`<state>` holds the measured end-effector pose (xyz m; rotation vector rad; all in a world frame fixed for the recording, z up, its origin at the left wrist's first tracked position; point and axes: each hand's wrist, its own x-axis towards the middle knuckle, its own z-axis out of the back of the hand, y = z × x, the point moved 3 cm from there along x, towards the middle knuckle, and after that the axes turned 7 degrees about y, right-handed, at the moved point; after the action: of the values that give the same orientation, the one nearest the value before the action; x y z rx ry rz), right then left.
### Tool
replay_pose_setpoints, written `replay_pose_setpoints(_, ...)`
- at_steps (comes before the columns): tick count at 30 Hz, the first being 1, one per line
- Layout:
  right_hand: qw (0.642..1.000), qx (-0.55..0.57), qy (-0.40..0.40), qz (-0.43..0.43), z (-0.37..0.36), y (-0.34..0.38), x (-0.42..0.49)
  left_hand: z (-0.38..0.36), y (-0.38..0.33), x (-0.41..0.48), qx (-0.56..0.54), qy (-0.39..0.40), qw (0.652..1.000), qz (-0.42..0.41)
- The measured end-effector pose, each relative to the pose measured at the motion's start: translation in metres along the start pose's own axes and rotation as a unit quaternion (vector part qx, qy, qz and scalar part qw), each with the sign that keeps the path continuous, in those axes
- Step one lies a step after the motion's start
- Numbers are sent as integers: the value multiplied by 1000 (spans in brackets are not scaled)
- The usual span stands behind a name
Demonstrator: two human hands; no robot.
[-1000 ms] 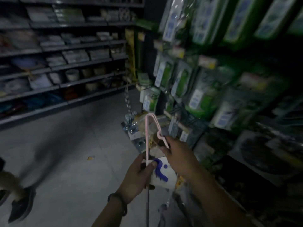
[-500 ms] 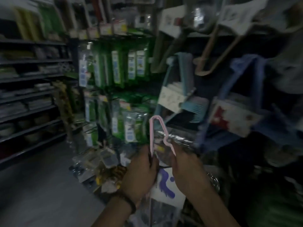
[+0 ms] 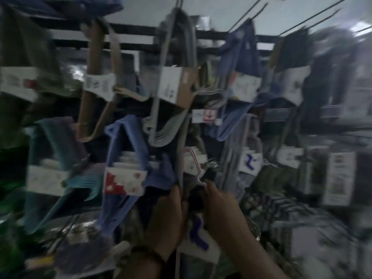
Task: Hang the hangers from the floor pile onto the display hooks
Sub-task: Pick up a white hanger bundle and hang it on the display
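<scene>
I hold a pack of pale pink hangers (image 3: 191, 164) upright in front of the display wall, its narrow end pointing up and its white label with a blue mark (image 3: 198, 236) hanging below my hands. My left hand (image 3: 169, 216) grips the pack's left side. My right hand (image 3: 219, 206) pinches the pink hanger edge on the right. Long wire display hooks (image 3: 251, 11) stick out from the top of the wall. Bundled hanger packs in blue (image 3: 124, 158), grey (image 3: 173, 77) and tan (image 3: 94, 87) hang on the wall. The picture is blurred.
A teal hanger pack (image 3: 54, 168) hangs at the left and a dark one (image 3: 291, 63) at the upper right. White labelled packets (image 3: 340, 176) fill the right side. Black rack bars (image 3: 128, 39) run across the top.
My view has swung up and right, from the floor and green packets to the hanger wall. Both hands have kept hold of the pink pack and raised it toward the display.
</scene>
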<state>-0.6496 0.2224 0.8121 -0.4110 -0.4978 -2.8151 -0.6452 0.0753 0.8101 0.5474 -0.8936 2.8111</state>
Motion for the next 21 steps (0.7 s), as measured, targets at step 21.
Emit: replay_pose_setpoints(21,987,20,-127,-94,115,-222,95,-97,-154,108,73,97,970,-212)
